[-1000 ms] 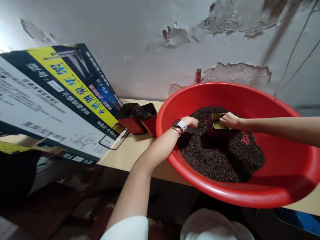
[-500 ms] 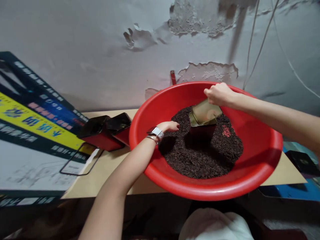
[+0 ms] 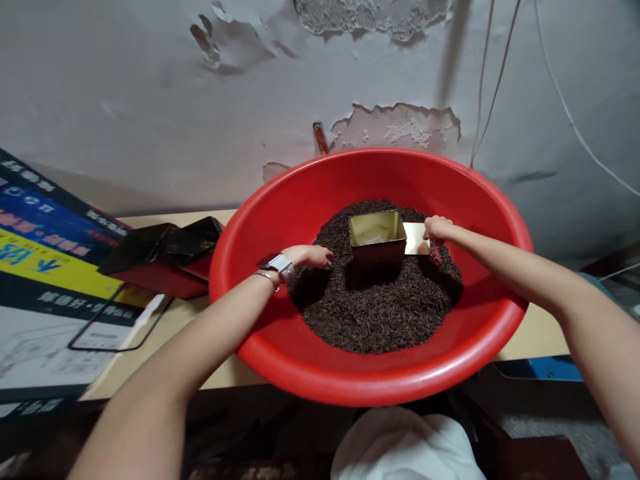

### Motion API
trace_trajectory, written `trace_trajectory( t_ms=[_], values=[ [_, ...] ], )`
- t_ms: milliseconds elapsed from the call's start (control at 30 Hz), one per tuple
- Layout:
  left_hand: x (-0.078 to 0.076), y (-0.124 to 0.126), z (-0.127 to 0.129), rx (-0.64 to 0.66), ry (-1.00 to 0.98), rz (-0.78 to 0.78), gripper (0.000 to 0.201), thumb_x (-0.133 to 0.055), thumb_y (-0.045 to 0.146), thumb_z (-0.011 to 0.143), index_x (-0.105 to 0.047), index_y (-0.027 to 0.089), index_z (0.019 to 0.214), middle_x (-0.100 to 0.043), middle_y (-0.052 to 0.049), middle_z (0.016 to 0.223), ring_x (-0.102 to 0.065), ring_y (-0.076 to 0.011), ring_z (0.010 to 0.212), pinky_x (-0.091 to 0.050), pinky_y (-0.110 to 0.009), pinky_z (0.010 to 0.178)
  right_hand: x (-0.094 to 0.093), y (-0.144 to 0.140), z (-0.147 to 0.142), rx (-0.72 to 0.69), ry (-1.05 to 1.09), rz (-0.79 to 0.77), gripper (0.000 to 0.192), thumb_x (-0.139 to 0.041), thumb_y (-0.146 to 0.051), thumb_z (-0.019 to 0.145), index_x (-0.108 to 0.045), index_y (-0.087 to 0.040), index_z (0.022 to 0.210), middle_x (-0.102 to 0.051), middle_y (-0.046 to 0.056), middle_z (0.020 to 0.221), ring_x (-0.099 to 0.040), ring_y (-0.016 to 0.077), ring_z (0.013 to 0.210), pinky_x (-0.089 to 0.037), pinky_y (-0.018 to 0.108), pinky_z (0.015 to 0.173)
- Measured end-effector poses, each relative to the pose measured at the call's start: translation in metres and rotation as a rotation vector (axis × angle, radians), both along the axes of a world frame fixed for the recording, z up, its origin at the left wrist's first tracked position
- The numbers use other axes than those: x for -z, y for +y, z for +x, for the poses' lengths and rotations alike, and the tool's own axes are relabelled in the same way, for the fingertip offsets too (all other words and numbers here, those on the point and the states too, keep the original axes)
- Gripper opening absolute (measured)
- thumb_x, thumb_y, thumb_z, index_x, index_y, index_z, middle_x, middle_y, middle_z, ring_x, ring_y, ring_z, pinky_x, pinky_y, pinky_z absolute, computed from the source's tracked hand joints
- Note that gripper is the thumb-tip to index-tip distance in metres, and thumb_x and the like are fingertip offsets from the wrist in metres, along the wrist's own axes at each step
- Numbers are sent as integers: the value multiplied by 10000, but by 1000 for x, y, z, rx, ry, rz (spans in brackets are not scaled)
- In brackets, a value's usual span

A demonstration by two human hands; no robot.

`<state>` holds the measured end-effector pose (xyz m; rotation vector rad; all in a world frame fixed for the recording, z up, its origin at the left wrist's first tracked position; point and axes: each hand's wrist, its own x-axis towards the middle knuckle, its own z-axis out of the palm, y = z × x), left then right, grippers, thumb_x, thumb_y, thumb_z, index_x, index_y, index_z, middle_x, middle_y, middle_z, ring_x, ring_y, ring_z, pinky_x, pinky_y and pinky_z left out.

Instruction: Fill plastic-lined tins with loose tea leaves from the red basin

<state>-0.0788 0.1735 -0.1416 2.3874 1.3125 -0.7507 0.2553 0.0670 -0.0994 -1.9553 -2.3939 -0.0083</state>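
A red basin (image 3: 370, 380) holds a heap of dark, loose, tea-like leaves (image 3: 370, 320). An open tin (image 3: 377, 257) with a dark outside and gold inside stands upright in the heap. At its right, my right hand (image 3: 440, 229) grips a flat gold tin lid (image 3: 416, 239), low against the leaves. Part of the lid is hidden by my fingers. My left hand (image 3: 313, 256), with a watch on the wrist, is over the left side of the heap. Its fingers are stretched towards the tin, apart from it and holding nothing.
Two dark red tins (image 3: 165, 260) stand left of the basin, near a thin black frame (image 3: 120, 320). A large printed box (image 3: 45, 287) leans at the far left. The basin rests on a pale tabletop (image 3: 225, 373) against a peeling wall (image 3: 200, 133).
My right hand has lowered the gold lid from its tilt over the tin to the leaves at the right. The tin's opening is uncovered. The view has shifted.
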Motion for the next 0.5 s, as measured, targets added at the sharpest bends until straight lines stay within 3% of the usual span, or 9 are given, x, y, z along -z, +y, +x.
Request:
trace_trajectory(
  t_ms=[67, 133, 233, 300, 400, 500],
  values=[
    [2, -1, 2, -11, -17, 1, 369, -540, 249, 832, -683, 205, 1169, -690, -101, 1257, -657, -230, 1088, -499, -270, 889, 0, 17, -23, 60, -13, 4, 288, -430, -249, 954, -667, -106, 1031, -674, 160, 932, -624, 199, 916, -456, 250, 744],
    [1, -5, 6, -52, -121, 113, 350, -496, 255, 874, -668, 195, 1173, -691, -118, 1244, -659, -236, 1081, -497, -290, 904, -1, 36, -43, 41, 1, 37, 274, -421, -172, 924, -649, -98, 1057, -667, 173, 1001, -623, 207, 912, -454, 274, 761],
    [-5, -14, 16, -145, -514, 456, 404, -373, 206, 927, -599, 149, 1256, -648, -147, 1289, -621, -228, 1149, -462, -320, 986, -1, 49, -61, -117, 64, 159, 297, -390, -113, 903, -607, -107, 1106, -643, 153, 1076, -598, 209, 948, -451, 303, 811],
    [-12, -20, 22, -195, -790, 586, 424, -340, 199, 940, -566, 124, 1291, -627, -146, 1306, -594, -209, 1183, -434, -317, 1033, -1, 48, -62, -245, 115, 233, 298, -390, -86, 887, -602, -103, 1096, -627, 147, 1093, -568, 209, 986, -446, 315, 853],
    [-25, -27, 28, -206, -968, 516, 377, -384, 303, 960, -624, 158, 1214, -665, -103, 1248, -604, -201, 1151, -435, -321, 1037, -3, 43, -60, -437, 173, 306, 286, -382, -56, 877, -634, -111, 1000, -629, 138, 1063, -540, 204, 994, -447, 328, 876],
    [-36, -33, 29, -152, -993, 398, 314, -525, 388, 902, -682, 182, 1079, -716, -65, 1133, -644, -204, 1018, -491, -332, 945, -6, 38, -62, -621, 179, 248, 244, -421, -83, 893, -660, -116, 935, -648, 114, 973, -560, 184, 920, -466, 314, 834]
  ],
)
